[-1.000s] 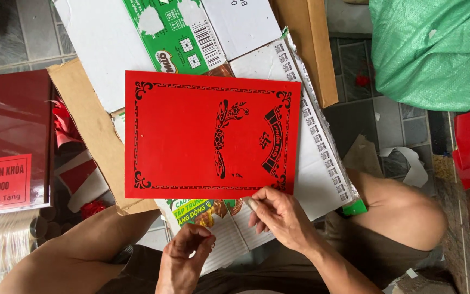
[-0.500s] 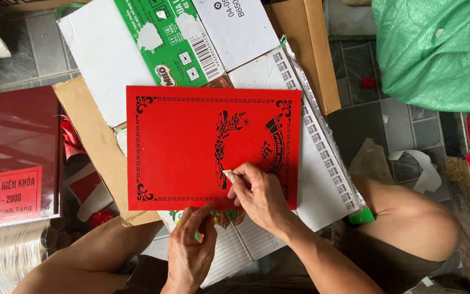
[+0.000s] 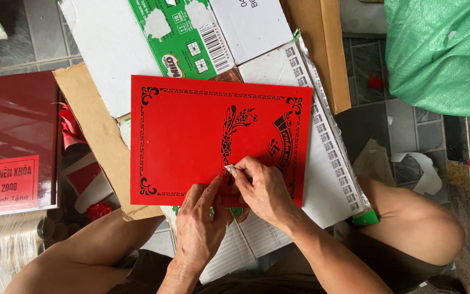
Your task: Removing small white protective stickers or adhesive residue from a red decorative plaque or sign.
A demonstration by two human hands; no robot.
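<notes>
Right hand (image 3: 265,188) is pinching a small blade (image 3: 230,169) on the red sheet (image 3: 191,136); left hand (image 3: 199,223), fingers flat and grasping nothing, is steadying the sheet's lower edge. A slip could tear the black pattern (image 3: 235,130).

Hidden under the right hand (image 3: 265,188) and the left hand (image 3: 202,226): the lower middle edge of the red sheet (image 3: 191,141), with part of its black ornament. Too small to tell what the thin pale tool (image 3: 230,170) in the right fingertips is. Cut off by the picture's edges: the dark red framed plate (image 3: 12,141) at left, the green sack (image 3: 441,54) at top right.
</notes>
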